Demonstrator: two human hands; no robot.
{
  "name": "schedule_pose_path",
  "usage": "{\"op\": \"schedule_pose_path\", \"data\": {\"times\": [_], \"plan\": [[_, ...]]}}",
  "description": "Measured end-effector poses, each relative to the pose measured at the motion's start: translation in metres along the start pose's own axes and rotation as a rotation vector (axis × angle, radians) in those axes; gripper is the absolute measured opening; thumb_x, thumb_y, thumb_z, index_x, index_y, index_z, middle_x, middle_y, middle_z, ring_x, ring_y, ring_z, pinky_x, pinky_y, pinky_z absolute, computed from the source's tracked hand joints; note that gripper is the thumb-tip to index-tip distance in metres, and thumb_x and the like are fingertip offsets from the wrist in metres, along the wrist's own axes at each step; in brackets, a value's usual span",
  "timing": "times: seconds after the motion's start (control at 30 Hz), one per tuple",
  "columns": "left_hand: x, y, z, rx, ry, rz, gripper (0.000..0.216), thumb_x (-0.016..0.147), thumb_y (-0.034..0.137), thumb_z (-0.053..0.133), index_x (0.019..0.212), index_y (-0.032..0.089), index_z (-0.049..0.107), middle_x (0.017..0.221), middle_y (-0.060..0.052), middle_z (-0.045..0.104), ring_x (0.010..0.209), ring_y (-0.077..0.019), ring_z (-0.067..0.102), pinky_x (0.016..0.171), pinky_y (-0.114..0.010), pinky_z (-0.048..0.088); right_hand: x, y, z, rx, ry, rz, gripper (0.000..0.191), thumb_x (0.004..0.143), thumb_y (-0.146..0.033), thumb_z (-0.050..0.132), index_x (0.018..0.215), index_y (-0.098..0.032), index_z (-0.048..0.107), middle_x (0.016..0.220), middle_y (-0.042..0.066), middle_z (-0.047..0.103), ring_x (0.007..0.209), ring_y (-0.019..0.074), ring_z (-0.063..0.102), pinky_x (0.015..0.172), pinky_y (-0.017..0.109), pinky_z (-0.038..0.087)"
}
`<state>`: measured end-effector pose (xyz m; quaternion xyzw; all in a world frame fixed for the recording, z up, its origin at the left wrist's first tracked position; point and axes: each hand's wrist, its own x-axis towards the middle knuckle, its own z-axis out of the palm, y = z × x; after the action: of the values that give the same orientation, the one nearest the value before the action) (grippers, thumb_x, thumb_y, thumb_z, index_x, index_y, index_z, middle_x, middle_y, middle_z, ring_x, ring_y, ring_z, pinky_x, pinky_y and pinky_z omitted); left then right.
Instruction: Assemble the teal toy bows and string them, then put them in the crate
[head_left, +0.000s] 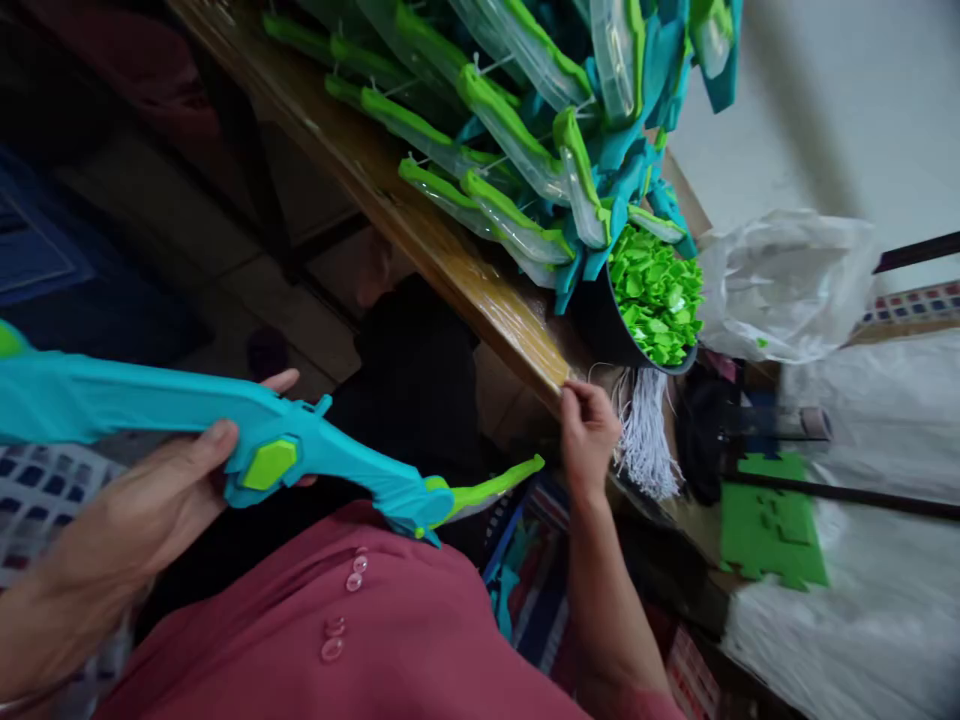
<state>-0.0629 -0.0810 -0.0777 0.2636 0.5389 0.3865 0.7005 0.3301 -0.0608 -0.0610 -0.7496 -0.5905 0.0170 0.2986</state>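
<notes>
My left hand [172,480] is closed around the middle of a teal plastic toy bow [360,460], its thumb on the near face beside a green hexagonal piece [271,464]. The bow slants across my lap, and a narrow green-edged tip [495,486] sticks out from its right end. My right hand [590,435] is at the table's edge with thumb and fingers pinched together. Whatever is between them is too small to make out. Close by that hand hangs a bundle of white strings [651,435].
Many similar teal and green toy bows [517,140] are piled on the wooden table [480,290]. A dark bowl [600,320] holds small green plastic pieces [656,295]. Beside it lies a clear plastic bag [780,280]. A green foam mat piece [772,520] is farther right.
</notes>
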Motion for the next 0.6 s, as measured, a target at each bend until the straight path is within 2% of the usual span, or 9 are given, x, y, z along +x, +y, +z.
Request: {"op": "schedule_pose_path", "data": {"times": [0.1,0.17,0.23,0.33,0.43,0.5,0.6], "plan": [[0.01,-0.005,-0.001,-0.165,0.062,-0.04,0.065,0.09,0.054,0.069,0.148,0.031,0.054,0.125,-0.003,0.076,0.112,-0.0311,0.071,0.079,-0.036,0.067,0.025,0.056,-0.016,-0.14,0.083,0.081,0.033,0.088,-0.048,0.058,0.09,-0.016,0.065,0.089,0.01,0.064,0.081,0.0232,0.06,0.077,0.039,0.049],[0.014,-0.009,0.003,-0.233,0.04,-0.019,0.067,0.087,0.054,0.073,0.146,0.027,0.056,0.12,-0.006,0.078,0.112,-0.0306,0.071,0.083,-0.037,0.065,0.036,0.075,-0.017,-0.198,0.094,0.114,0.028,0.081,-0.047,0.065,0.079,-0.019,0.061,0.084,0.009,0.06,0.081,0.0255,0.056,0.079,0.042,0.046],[0.017,-0.012,0.008,-0.262,-0.015,0.007,0.065,0.083,0.055,0.076,0.137,0.02,0.065,0.117,-0.011,0.078,0.115,-0.0332,0.07,0.09,-0.042,0.063,0.041,0.081,-0.013,-0.22,0.087,0.134,0.024,0.079,-0.041,0.067,0.068,-0.024,0.054,0.076,0.007,0.054,0.08,0.0272,0.054,0.077,0.044,0.041],[0.02,-0.016,0.014,-0.252,-0.043,0.09,0.049,0.081,0.052,0.079,0.114,0.014,0.077,0.114,-0.014,0.079,0.116,-0.0356,0.069,0.098,-0.046,0.059,0.047,0.083,-0.006,-0.222,0.076,0.161,0.034,0.076,-0.027,0.067,0.059,-0.031,0.038,0.064,0.001,0.035,0.07,0.0273,0.046,0.07,0.044,0.03],[0.02,-0.014,0.016,-0.273,-0.061,0.178,0.041,0.084,0.048,0.077,0.107,0.014,0.08,0.12,-0.015,0.077,0.116,-0.0359,0.07,0.099,-0.047,0.058,0.054,0.079,0.0,-0.231,0.093,0.184,0.047,0.073,-0.021,0.067,0.058,-0.034,0.024,0.061,-0.005,0.019,0.062,0.0255,0.037,0.067,0.042,0.017],[0.018,-0.007,0.013,-0.297,-0.056,0.245,0.036,0.084,0.044,0.077,0.105,0.014,0.08,0.126,-0.014,0.074,0.115,-0.0351,0.071,0.099,-0.046,0.059,0.055,0.069,-0.001,-0.223,0.1,0.178,0.049,0.074,-0.022,0.067,0.057,-0.034,0.022,0.061,-0.005,0.018,0.059,0.0237,0.033,0.066,0.041,0.014],[0.006,0.017,0.001,-0.307,-0.036,0.354,0.033,0.086,0.036,0.076,0.115,0.02,0.077,0.137,-0.011,0.069,0.12,-0.0341,0.069,0.1,-0.047,0.058,0.045,0.037,-0.009,-0.17,0.07,0.127,0.034,0.08,-0.027,0.063,0.058,-0.031,0.037,0.061,0.0,0.032,0.058,0.0223,0.035,0.065,0.042,0.02]]}}
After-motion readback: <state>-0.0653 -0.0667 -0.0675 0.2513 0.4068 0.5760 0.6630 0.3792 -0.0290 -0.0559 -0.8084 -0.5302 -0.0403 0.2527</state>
